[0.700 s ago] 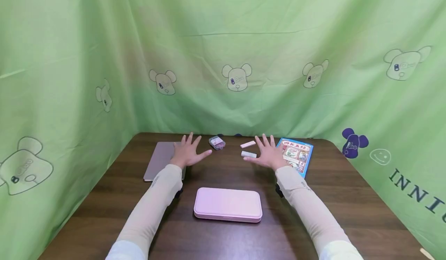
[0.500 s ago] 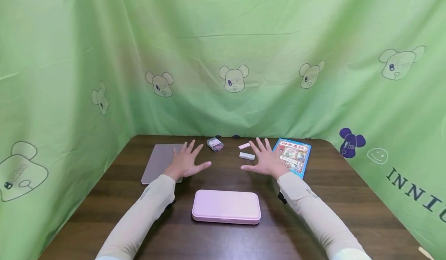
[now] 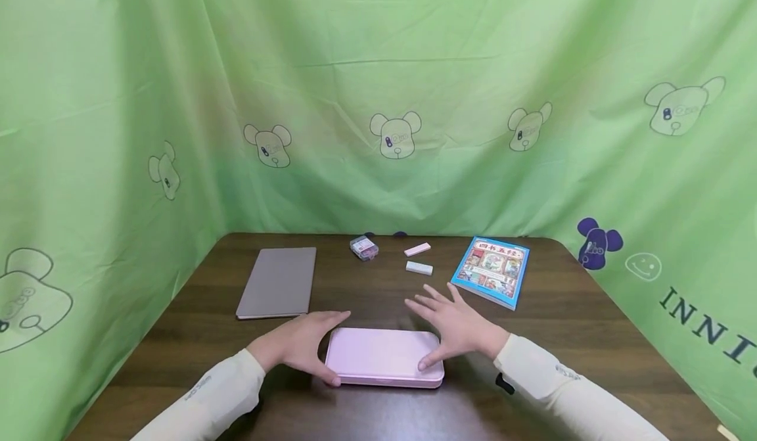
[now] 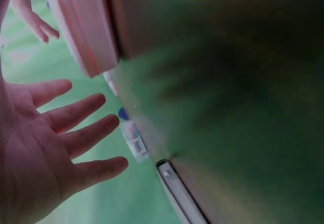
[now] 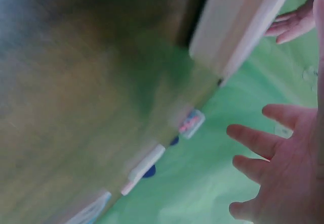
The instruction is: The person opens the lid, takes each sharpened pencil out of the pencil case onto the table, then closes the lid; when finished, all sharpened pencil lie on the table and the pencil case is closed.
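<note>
A closed pink pencil case (image 3: 383, 354) lies flat near the middle of the table in the head view. By its left end is my left hand (image 3: 300, 345), its thumb at the front left corner and its fingers stretched out. My right hand (image 3: 460, 328) hovers at the other end, the thumb over the lid and the fingers spread. Both wrist views show straight, parted fingers with the case (image 4: 83, 24) beyond them. Whether either thumb touches the case I cannot tell.
On the wooden table (image 3: 591, 362) a grey notebook (image 3: 278, 283) lies at left and a blue-edged picture book (image 3: 493, 270) at right. Between them at the back are a small clear box (image 3: 363, 248), a pink bar (image 3: 417, 249) and a white bar (image 3: 419, 268). A green curtain (image 3: 331, 191) hangs behind.
Both hands have come back from above the notebook and the book, down to the two ends of the pink pencil case. The case keeps its place on the table.
</note>
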`<state>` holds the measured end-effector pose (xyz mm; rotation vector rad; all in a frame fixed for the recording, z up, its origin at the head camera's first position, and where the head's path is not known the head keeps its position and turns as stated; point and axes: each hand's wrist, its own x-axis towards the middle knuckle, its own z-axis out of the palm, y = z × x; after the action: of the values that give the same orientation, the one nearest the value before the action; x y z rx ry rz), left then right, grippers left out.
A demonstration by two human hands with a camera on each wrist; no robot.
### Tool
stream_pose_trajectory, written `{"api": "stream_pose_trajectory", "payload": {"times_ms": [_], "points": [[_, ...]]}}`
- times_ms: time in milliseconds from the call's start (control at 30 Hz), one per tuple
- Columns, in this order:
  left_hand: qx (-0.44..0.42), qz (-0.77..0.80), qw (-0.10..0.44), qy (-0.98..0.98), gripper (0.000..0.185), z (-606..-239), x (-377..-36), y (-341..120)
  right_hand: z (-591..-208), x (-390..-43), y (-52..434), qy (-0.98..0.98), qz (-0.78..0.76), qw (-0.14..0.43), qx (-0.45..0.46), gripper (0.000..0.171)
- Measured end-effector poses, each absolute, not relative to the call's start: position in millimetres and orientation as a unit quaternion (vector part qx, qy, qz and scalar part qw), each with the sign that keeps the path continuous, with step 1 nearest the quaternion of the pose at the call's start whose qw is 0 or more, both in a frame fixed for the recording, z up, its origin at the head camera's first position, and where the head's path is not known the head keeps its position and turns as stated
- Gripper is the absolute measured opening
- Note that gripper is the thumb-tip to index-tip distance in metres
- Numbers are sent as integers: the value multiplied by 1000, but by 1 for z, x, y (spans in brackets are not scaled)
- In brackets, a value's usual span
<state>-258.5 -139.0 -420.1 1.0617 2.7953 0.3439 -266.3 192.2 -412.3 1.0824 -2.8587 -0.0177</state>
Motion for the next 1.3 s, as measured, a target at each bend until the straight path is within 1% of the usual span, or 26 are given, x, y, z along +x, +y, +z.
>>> {"api": "stream_pose_trajectory", "payload": {"times_ms": [100, 267, 333, 500, 633, 767, 867, 1033, 1200, 1300], "points": [[354, 100, 65, 927, 108, -423, -255, -140, -416, -262, 191, -929, -9, 27, 368, 113], [368, 74, 46, 926, 95, -429, -255, -137, -418, -254, 185, -924, -11, -6, 381, 107], [372, 72, 40, 925, 91, -430, -254, -135, -419, -251, 182, -923, -13, -15, 384, 103], [376, 71, 30, 923, 87, -431, -254, -134, -421, -250, 179, -921, -1, -20, 390, 88], [382, 73, 33, 921, 88, -432, -256, -134, -422, -252, 181, -920, 25, -25, 391, 82], [378, 105, 56, 918, 93, -433, -258, -136, -420, -256, 187, -915, 70, -41, 395, 75], [362, 145, 76, 918, 97, -434, -258, -137, -416, -259, 193, -904, 116, -41, 409, 63], [315, 199, 92, 923, 107, -434, -254, -138, -405, -266, 205, -887, 191, -11, 420, 38], [269, 213, 96, 934, 112, -435, -252, -137, -396, -280, 212, -878, 267, -21, 397, 24], [258, 218, 95, 936, 113, -435, -251, -136, -394, -294, 212, -876, 310, -30, 368, 20]]}}
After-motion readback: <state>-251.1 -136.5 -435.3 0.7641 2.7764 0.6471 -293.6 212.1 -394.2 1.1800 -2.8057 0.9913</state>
